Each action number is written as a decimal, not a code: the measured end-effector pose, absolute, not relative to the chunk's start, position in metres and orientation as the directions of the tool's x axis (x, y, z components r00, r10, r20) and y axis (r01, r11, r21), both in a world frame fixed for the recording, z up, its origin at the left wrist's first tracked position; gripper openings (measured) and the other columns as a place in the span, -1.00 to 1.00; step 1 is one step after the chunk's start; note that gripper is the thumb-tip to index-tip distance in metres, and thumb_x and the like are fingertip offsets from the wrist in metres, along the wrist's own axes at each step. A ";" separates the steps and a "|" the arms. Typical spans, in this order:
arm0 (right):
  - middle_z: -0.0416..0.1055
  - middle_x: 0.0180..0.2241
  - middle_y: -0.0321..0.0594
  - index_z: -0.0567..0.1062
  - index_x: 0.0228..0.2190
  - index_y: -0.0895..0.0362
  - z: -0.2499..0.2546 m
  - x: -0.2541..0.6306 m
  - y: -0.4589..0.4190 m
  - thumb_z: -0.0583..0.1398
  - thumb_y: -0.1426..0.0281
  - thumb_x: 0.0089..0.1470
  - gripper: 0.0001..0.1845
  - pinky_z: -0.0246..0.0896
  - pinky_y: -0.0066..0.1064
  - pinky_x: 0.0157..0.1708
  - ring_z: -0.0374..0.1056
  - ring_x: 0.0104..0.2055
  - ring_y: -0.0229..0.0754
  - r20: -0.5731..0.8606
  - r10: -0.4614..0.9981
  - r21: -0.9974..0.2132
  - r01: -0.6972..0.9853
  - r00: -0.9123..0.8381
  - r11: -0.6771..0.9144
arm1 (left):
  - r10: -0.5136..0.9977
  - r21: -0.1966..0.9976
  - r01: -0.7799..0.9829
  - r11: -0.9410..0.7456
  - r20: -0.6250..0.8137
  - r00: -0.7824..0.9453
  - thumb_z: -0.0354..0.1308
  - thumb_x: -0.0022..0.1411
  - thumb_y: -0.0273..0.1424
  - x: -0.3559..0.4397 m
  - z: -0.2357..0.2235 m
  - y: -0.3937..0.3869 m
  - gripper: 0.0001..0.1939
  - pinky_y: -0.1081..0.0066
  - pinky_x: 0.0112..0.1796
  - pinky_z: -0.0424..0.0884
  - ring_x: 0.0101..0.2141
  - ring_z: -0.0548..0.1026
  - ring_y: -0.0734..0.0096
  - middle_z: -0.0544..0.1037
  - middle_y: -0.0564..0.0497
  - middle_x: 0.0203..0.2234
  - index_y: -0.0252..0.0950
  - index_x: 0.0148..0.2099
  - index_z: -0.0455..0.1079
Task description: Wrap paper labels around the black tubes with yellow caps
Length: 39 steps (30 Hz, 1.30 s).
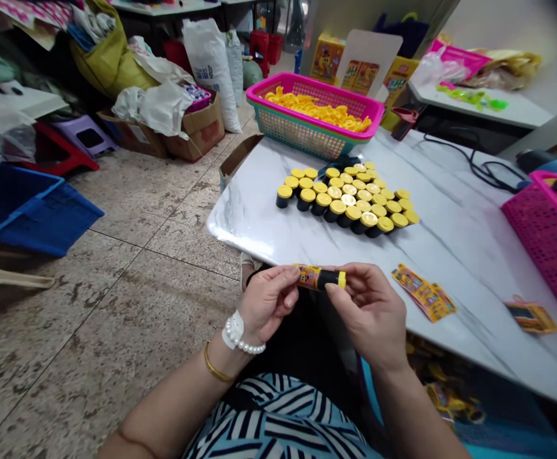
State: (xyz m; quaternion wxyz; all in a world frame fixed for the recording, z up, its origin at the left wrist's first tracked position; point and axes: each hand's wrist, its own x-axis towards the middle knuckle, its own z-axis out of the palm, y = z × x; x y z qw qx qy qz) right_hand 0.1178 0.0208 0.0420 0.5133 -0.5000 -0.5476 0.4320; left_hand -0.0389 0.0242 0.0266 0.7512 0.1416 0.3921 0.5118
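In front of my body, just off the table's front edge, I hold a small black container with a yellow cap (pixel 330 279). A yellow-orange printed label (pixel 308 276) joins its left end; whether it is a flat sticker or a sleeve I cannot tell. My left hand (pixel 271 296) is closed, pinching the label's left end between thumb and fingers. Around the capped end, my right hand (pixel 371 309) is closed with its thumb in front. Several similar black containers with yellow caps (pixel 348 199) stand upright in a group on the white marbled table (pixel 254 197).
Printed label strips (pixel 424 292) lie right of my right hand, with another small printed piece (pixel 531 317) farther right. A pink and teal basket (pixel 307 131) of yellow plastic parts stands at the back. A pink basket (pixel 541 236) sits at right, a blue crate (pixel 34 207) on the left floor.
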 end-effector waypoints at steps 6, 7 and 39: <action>0.60 -0.26 -0.25 0.52 -0.19 0.05 0.025 0.118 0.015 0.38 0.42 0.01 -0.71 0.50 -0.43 -0.28 0.55 -0.29 -0.22 0.261 0.961 -0.960 0.130 0.093 0.248 | 0.921 0.757 -0.565 0.327 -0.388 0.013 0.41 0.06 -0.20 -0.045 0.024 0.014 -0.58 0.72 -0.72 0.04 -0.64 0.27 0.68 0.39 0.11 -0.61 -0.39 -0.14 0.49; 0.60 -0.24 -0.26 0.53 -0.17 0.03 0.023 0.120 0.012 0.39 0.44 0.00 -0.69 0.51 -0.41 -0.24 0.55 -0.26 -0.21 0.272 0.960 -0.958 0.117 0.073 0.263 | 0.927 0.779 -0.531 0.333 -0.374 0.034 0.39 0.08 -0.20 -0.049 0.023 0.013 -0.53 0.71 -0.73 0.10 -0.62 0.33 0.63 0.43 0.09 -0.56 -0.36 -0.03 0.46; 0.53 -0.20 -0.17 0.55 0.00 -0.04 -0.005 0.174 -0.025 0.32 0.51 0.04 -0.53 0.49 -0.34 -0.25 0.51 -0.23 -0.16 0.384 0.897 -0.769 0.461 -0.220 0.442 | 0.817 0.801 -0.263 0.538 -0.418 0.396 0.42 0.05 -0.29 -0.021 -0.002 -0.002 -0.64 0.54 -0.52 0.41 -0.56 0.45 0.57 0.56 0.00 -0.44 -0.36 -0.14 0.51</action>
